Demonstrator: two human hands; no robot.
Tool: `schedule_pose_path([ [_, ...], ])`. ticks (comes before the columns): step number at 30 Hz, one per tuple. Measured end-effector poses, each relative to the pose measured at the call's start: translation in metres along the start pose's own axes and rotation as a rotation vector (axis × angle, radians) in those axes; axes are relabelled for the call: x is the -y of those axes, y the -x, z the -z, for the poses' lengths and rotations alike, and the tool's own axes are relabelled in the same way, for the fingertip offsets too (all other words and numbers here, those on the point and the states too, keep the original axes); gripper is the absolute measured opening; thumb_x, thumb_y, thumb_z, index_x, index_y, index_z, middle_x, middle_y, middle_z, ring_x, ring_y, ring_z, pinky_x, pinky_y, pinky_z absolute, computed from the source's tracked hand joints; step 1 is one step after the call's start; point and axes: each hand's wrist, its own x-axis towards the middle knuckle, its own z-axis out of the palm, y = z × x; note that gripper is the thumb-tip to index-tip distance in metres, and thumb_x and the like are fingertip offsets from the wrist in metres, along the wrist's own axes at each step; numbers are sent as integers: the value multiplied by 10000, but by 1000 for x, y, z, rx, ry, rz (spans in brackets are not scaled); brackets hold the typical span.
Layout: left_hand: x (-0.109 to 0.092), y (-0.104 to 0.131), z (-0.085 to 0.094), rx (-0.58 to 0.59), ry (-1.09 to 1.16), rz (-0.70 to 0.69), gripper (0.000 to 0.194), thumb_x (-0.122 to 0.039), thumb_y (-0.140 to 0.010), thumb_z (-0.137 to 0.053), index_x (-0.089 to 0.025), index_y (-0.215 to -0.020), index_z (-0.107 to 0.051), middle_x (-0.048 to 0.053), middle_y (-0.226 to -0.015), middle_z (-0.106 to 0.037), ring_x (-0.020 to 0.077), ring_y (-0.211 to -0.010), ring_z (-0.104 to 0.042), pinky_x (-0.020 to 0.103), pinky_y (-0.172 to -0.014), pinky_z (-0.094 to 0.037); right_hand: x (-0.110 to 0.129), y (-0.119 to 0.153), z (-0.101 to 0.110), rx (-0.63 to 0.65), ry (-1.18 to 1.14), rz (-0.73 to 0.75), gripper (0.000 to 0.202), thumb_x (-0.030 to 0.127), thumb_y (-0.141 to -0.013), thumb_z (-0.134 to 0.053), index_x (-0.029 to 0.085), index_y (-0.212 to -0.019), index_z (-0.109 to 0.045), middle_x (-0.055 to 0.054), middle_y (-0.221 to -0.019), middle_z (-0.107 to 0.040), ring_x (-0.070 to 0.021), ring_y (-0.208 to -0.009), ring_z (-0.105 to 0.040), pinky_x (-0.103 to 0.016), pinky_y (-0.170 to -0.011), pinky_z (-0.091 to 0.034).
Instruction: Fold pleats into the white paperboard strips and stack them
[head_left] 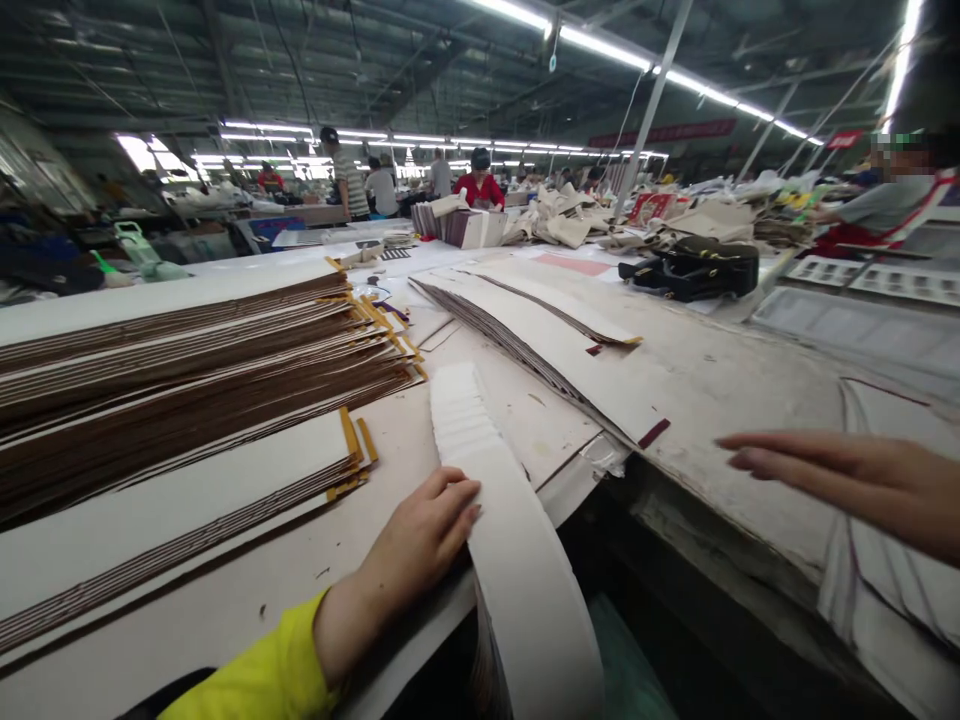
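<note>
My left hand [420, 535], in a yellow sleeve, has its fingers curled over the left edge of a stack of long white strips [517, 560]. The stack lies across the table's edge, its near part bending down over the gap and its far end showing ripples. At the right, my right hand [847, 480] is stretched out flat above the table, fingers straight and nothing in it. It is apart from the strips in my left hand. Beneath and beside it lie more white pieces with dark edges [892, 570].
Piles of white strips with brown undersides and yellow ends [187, 450] cover the left. Further white strips [540, 350] lie ahead, behind a dark gap [675, 560] between tables. A black bag [697, 268] sits beyond. Several people work farther back; one person [885, 205] sits at right.
</note>
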Motion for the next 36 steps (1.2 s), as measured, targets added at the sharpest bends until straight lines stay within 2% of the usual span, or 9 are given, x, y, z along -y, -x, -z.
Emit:
schedule_pose_path([
  [2,-1,0,0,-7,39,3,254,-284,-881,-382,-215,-1072,-536,53,-1065,-521,145,-965,-530,255,-872,-432,19,-11,-31,179,105,-35,335,483,-817,-458,303,-1016,-659,-6,-978,-677,-221,-873,-636,-316,-729,-529],
  [5,-3,0,1,-22,73,32,216,-288,-875,-394,-213,-1008,-547,51,-1019,-521,145,-929,-529,267,-847,-431,48,-30,-89,311,88,14,458,470,-844,-408,235,-1220,-522,-49,-1151,-595,-244,-1040,-562,-395,-891,-457],
  [8,-2,1,2,-66,72,128,165,-325,-841,-454,-204,-926,-527,32,-910,-535,147,-808,-534,280,-742,-441,57,-46,-135,308,43,-5,494,441,-861,-375,163,-1255,-479,-107,-1196,-555,-248,-1088,-528,-414,-914,-437],
  [12,4,-1,2,-56,100,286,215,-407,-783,-519,-201,-813,-467,-26,-710,-520,132,-638,-486,258,-588,-388,47,-51,-169,276,-23,-97,598,472,-855,-344,73,-1296,-403,-175,-1273,-468,-267,-1184,-431,-465,-996,-333],
  [16,8,-5,1,-23,159,311,225,-411,-789,-500,-197,-753,-440,-38,-682,-509,123,-631,-462,247,-581,-351,45,-40,-185,231,-127,-159,665,516,-846,-329,58,-1328,-337,-182,-1348,-370,-261,-1262,-312,-480,-1061,-186],
  [22,1,-1,2,41,142,271,230,-397,-798,-476,-191,-701,-437,-33,-660,-492,120,-619,-436,244,-574,-334,58,-14,-197,163,-308,-201,647,492,-846,-382,139,-1370,-244,-146,-1384,-334,-251,-1273,-296,-486,-1036,-254],
  [28,-2,4,1,94,157,326,240,-410,-792,-475,-194,-695,-439,-41,-646,-490,117,-605,-431,240,-558,-323,60,-1,-199,125,-209,-157,653,455,-832,-442,153,-1375,-242,-166,-1377,-339,-290,-1280,-268,-540,-1030,-216],
  [33,-9,13,3,99,148,339,254,-398,-792,-478,-192,-657,-414,-38,-636,-474,115,-600,-421,242,-561,-321,63,11,-203,89,-174,-104,658,401,-861,-419,203,-1408,-112,-141,-1401,-304,-261,-1288,-256,-513,-1033,-244],
  [36,-13,15,4,115,154,337,259,-388,-791,-485,-192,-644,-402,-37,-638,-467,115,-606,-419,238,-563,-320,61,17,-205,123,-72,-40,665,384,-874,-401,186,-1414,-68,-155,-1389,-322,-267,-1279,-274,-515,-1024,-258],
])
